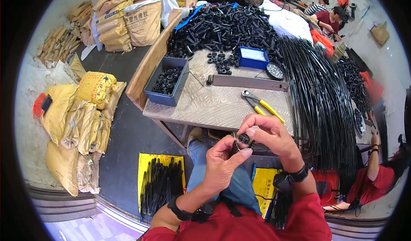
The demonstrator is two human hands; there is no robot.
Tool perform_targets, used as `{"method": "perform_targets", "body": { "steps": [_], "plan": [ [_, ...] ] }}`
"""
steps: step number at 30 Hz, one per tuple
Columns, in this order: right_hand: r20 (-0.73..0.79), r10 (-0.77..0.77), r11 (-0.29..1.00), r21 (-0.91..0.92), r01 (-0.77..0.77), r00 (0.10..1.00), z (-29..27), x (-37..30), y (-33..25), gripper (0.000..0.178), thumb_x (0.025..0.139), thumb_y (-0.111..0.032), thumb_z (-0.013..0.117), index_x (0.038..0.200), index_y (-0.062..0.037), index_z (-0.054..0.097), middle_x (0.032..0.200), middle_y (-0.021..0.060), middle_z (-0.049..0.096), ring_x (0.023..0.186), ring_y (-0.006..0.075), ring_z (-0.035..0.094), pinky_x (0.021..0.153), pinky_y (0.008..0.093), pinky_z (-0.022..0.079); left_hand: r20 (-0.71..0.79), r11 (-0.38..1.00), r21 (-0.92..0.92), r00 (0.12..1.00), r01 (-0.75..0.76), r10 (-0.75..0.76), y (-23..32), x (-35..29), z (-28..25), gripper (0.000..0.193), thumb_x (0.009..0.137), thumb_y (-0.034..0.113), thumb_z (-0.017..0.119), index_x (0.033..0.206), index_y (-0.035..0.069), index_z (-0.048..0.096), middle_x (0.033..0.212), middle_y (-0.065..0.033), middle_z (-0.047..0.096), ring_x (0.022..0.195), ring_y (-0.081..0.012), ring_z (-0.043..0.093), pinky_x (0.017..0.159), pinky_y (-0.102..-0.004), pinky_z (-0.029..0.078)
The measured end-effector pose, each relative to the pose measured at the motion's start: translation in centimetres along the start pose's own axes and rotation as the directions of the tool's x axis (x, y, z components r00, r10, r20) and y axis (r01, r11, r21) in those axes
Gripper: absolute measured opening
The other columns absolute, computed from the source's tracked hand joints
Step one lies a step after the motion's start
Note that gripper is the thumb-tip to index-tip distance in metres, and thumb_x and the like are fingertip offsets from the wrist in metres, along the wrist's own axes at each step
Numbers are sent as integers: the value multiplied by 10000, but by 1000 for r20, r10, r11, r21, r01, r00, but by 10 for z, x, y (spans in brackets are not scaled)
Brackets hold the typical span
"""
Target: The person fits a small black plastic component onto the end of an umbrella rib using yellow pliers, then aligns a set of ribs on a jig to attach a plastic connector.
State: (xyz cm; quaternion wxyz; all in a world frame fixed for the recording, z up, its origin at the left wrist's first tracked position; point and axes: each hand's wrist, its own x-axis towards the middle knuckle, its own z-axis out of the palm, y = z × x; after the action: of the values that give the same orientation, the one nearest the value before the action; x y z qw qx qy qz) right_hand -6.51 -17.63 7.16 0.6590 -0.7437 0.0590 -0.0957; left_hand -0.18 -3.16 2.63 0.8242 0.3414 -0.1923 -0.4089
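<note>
One small round black plastic part, seemingly unfinished, is pinched in the right hand by the near edge of the grey counter, the left hand pinching a thin pale strand, black plastic tubes heaped far, seemingly unworked.

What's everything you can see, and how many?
Small part: one, black, held at centre
Pale strand: one, whitish, just below it
Table: one, greyish, centre
Tubes: many, black, table's back
Rods: many, black, table's right, also lower left
Bin: one, blue-grey, table's left
Fittings: many, black, inside bin
Box: one, blue, mid-table
Dish: one, dark-rimmed, right of box
Metal bar: one, grey, mid-table
Cutters: one, yellow-handled, table's front
Board: one, brown, table's left edge
Sacks: many, yellow and brown, left
Sheets: two, yellow, lower centre
Other people: at least three, red or striped tops, right
Legs: two, blue-trousered, centre
Left hand: one, black wristband, centre
Right hand: one, black wristband, centre
</note>
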Motion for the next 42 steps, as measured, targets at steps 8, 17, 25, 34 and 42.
{"method": "perform_targets", "body": {
  "steps": [8,17,25,34,42],
  "plan": [
    [-80,-160,978,-145,148,984,-6,-19,0,160,816,-164,608,862,-12,628,803,44,599,808,115,541,732,261,418,0,998,49,999,-40,40,-14,-3,12,169,764,-44,635,903,29,573,835,40,524,757,-17,465,672,-159,387],
    [-73,-424,697,-663,274,903,-1,-29,-7,269,630,-218,724,868,-138,628,927,-14,577,993,204,491,1024,468,90,37,996,67,998,-57,55,-20,0,7,173,796,-40,592,946,25,533,867,30,505,782,-29,457,709,-171,383],
    [-192,-544,615,-753,233,817,16,-30,4,203,596,-132,656,794,-122,614,814,2,589,918,218,522,1038,460,117,124,999,0,991,-50,49,-14,-3,-7,215,806,-9,596,1012,5,534,906,20,495,824,-51,463,755,-185,377],
    [-206,-612,673,-643,366,764,22,-33,12,247,596,-88,690,826,-151,628,838,-24,615,891,195,544,1032,453,120,89,995,66,993,-79,73,-7,-8,-6,288,774,-13,638,1048,-5,549,917,9,511,843,-68,493,783,-210,394],
    [-292,-687,656,-642,396,666,32,-30,19,345,613,-121,721,940,-113,611,955,31,595,888,222,541,1017,464,165,144,968,118,968,-222,205,-1,-5,-9,300,768,-45,618,1057,-18,543,907,-4,512,868,-86,501,791,-226,400]
  ]
}}
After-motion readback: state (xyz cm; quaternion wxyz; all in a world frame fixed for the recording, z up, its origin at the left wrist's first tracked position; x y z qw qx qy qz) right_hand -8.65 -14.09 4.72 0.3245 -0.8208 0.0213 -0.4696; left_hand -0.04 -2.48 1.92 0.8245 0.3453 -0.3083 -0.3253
